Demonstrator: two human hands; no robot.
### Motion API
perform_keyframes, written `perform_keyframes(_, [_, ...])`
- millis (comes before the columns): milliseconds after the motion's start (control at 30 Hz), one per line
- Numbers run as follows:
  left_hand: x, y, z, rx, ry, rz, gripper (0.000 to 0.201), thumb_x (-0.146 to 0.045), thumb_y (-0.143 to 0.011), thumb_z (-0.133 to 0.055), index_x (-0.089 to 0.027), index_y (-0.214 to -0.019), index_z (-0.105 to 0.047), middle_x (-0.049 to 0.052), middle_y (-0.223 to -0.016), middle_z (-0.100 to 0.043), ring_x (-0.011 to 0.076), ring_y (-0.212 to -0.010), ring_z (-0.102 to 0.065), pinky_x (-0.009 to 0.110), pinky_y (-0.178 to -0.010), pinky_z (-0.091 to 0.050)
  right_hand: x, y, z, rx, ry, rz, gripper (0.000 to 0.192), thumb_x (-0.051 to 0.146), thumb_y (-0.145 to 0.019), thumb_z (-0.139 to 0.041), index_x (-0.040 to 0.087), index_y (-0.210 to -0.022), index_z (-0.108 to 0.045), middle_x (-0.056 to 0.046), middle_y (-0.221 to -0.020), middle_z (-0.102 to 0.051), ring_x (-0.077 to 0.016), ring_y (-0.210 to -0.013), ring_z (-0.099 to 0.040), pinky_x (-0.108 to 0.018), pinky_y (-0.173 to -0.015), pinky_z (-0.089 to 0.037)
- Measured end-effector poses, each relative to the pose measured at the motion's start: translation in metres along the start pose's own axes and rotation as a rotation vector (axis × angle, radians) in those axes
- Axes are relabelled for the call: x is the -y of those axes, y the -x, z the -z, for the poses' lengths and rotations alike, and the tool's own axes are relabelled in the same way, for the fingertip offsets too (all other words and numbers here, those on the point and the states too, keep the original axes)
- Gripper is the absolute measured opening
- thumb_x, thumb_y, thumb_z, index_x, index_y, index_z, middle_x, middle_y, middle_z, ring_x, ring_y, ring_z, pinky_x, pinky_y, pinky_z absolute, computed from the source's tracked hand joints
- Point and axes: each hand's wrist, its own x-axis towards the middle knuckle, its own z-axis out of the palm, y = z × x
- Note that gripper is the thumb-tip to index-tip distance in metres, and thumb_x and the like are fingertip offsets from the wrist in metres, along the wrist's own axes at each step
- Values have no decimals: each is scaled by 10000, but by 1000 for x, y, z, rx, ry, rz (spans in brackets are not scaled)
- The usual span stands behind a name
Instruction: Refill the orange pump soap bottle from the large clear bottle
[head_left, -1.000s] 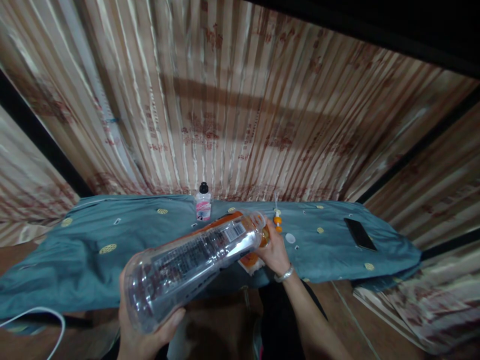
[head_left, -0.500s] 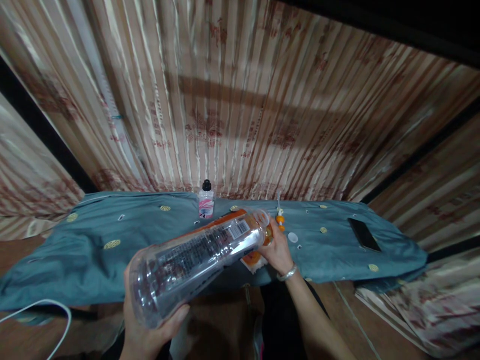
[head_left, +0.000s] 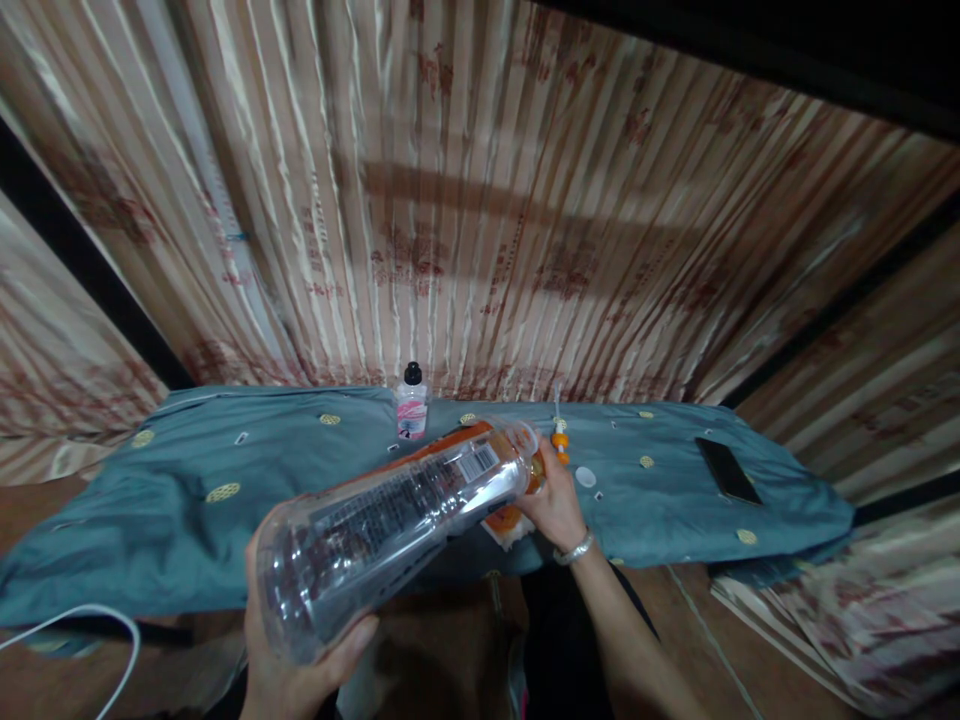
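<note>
My left hand (head_left: 289, 650) is closed around the base of a large clear plastic bottle (head_left: 390, 535) with an orange and printed label. The bottle lies tilted in the air, its uncapped mouth towards the right and slightly raised. My right hand (head_left: 556, 505), with a bracelet at the wrist, is closed round a small amber see-through container (head_left: 535, 472) at the bottle's mouth. The bottle's neck and my fingers hide much of that container, and whether the two touch I cannot tell. Beneath them an orange and white packet (head_left: 510, 525) lies partly hidden.
On the teal patterned cloth (head_left: 660, 520) stands a small clear bottle with a pink label and black cap (head_left: 412, 405). An orange and white piece with a thin clear tube (head_left: 560, 440), a white disc (head_left: 586, 477) and a black phone (head_left: 727, 470) lie there. Pleated curtains (head_left: 465, 200) hang behind.
The large bottle's base and my left hand have shifted very slightly left and down. Both hands keep their hold, and the other things stay where they were.
</note>
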Motion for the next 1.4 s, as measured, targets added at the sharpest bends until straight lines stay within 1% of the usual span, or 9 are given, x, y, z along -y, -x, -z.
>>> perform_keyframes(67, [7, -2, 3, 38, -25, -72, 899, -605, -617, -990, -196, -1358, -689, 193, -1269, -801, 451, -1125, -829, 563, -934, -718, 0, 0, 0, 2, 4, -5, 905, 369, -705, -978, 184, -1522, -636, -180, -1403, -797, -409, -1318, -765, -593, -1213, -576])
perform_keyframes(167, [17, -1, 5, -30, -68, -171, 947, -628, -686, -934, -154, -1451, -642, 242, -1335, -778, 481, -1165, -813, 617, -944, -704, -1, 0, 0, 7, 0, -6, 906, 369, -708, -981, 190, -1527, -637, -173, -1391, -803, -405, -1323, -763, -588, -1221, -571])
perform_keyframes(300, [21, 0, 5, 41, -136, -302, 889, -534, -798, -881, -182, -1555, -576, 239, -1369, -756, 457, -1179, -808, 610, -935, -705, -4, 0, -2, -2, -17, 16, 903, 355, -699, -982, 213, -1524, -644, -167, -1428, -786, -404, -1332, -758, -593, -1226, -567])
perform_keyframes(467, [14, -2, -1, -52, -118, -292, 900, -602, -801, -844, -195, -1560, -582, 243, -1385, -709, 486, -1200, -758, 689, -968, -673, -5, 0, -4, -18, -12, 39, 884, 345, -702, -963, 207, -1518, -652, -177, -1467, -765, -409, -1347, -749, -593, -1219, -576])
perform_keyframes(600, [13, -8, 3, -24, -155, -375, 866, -555, -858, -809, -208, -1608, -551, 227, -1333, -721, 454, -1104, -792, 595, -829, -718, -5, 0, -4, -10, -5, 33, 892, 317, -702, -957, 214, -1532, -647, -166, -1470, -763, -398, -1346, -750, -586, -1223, -576])
perform_keyframes(700, [20, -14, 9, 82, -206, -491, 918, -500, -851, -834, -195, -1652, -504, 226, -1300, -742, 434, -1030, -827, 534, -762, -730, -5, 0, -4, -9, 2, 32, 885, 322, -701, -963, 206, -1524, -657, -173, -1472, -762, -404, -1347, -748, -596, -1228, -570])
perform_keyframes(967, [36, -10, 19, 103, -243, -474, 940, -459, -859, -845, -161, -1670, -473, 268, -1418, -741, 468, -1155, -827, 565, -852, -738, -2, -1, -3, 7, -5, 9, 890, 334, -705, -970, 206, -1528, -657, -170, -1418, -789, -403, -1319, -764, -601, -1226, -569])
perform_keyframes(1233, [4, -5, -3, -54, -193, -374, 900, -623, -862, -783, -152, -1599, -569, 243, -1279, -748, 463, -1054, -812, 589, -770, -725, -2, 0, -3, -9, -13, 12, 880, 322, -699, -963, 211, -1516, -656, -168, -1453, -776, -400, -1349, -750, -594, -1234, -563])
perform_keyframes(1400, [17, -8, 8, 62, -190, -432, 920, -495, -831, -860, -199, -1634, -523, 224, -1363, -731, 429, -1109, -812, 540, -826, -729, -2, 0, -3, -8, -31, 11, 893, 305, -685, -963, 224, -1519, -653, -157, -1473, -767, -393, -1358, -745, -584, -1246, -554])
